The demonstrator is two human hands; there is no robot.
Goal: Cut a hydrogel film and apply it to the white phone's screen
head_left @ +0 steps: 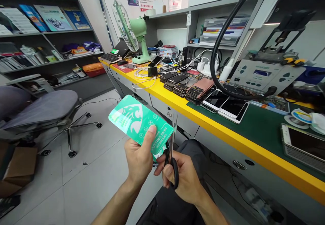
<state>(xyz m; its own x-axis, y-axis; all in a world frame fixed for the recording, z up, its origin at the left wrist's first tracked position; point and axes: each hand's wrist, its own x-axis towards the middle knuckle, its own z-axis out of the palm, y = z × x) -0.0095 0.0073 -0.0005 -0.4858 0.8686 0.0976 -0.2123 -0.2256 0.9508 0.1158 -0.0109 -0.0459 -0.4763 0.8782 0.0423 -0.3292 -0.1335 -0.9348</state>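
Between thumb and fingers, my left hand (139, 157) grips a glossy green hydrogel skin sheet (132, 118), printed with a white animal-head logo and the words "cutting skin hydrogel". It is held tilted above my lap. My right hand (184, 176) has its fingers in the black handles of a pair of scissors (173, 138), whose blades point upward. The blades stand at the sheet's right end, slightly apart; whether they touch its edge I cannot tell. My left fingers are mostly hidden behind the sheet.
A yellow-edged bench (175, 98) runs along the right, bearing stacked phone parts (181, 86), white-framed phones (233, 108), a green fan (141, 32) and a grey repair station (264, 72). A black hose (215, 45) arches over it. An office chair (50, 106) stands left.
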